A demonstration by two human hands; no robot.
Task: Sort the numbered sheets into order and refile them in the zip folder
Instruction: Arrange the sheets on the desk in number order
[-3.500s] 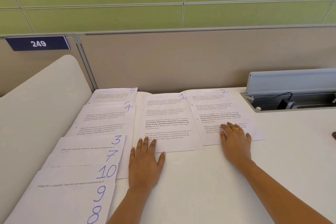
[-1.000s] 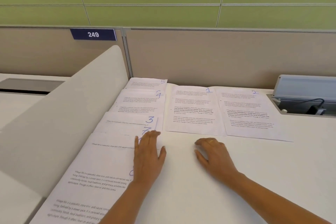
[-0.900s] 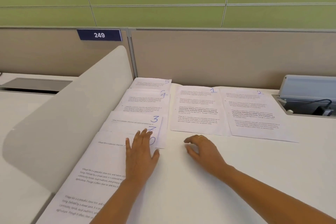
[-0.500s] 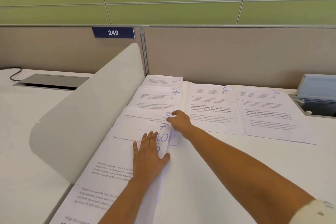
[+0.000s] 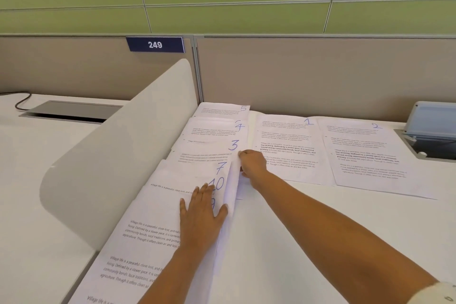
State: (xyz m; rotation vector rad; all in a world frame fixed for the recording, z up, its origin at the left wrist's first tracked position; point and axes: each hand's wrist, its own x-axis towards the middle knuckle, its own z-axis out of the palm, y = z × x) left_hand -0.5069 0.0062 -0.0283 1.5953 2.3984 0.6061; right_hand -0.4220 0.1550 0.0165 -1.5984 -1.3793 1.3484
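Note:
White printed sheets with blue handwritten numbers lie on the white desk. Sheet 1 [image 5: 286,148] and sheet 2 [image 5: 362,155] lie side by side at the right. At the left a fanned, overlapping pile shows 5 [image 5: 222,108], 4 [image 5: 214,128], 3 [image 5: 209,148], 7 [image 5: 197,168], 10 and 9. My right hand [image 5: 251,163] pinches the right edge of sheet 3 and lifts it, so the paper curls up. My left hand [image 5: 199,217] lies flat on the lower sheets of the pile [image 5: 148,237], fingers spread. No zip folder is visible.
A curved white divider panel [image 5: 118,155] stands right beside the pile on the left. A beige partition [image 5: 308,76] closes off the back. A grey cable box with an open lid [image 5: 431,128] sits at the far right. The desk front [image 5: 283,242] is bare.
My right hand left sheet 2, crossed to the left pile and pinched the edge of sheet 3, now lifted. My left hand shifted from sheet 1 onto the lower pile. The view turned left.

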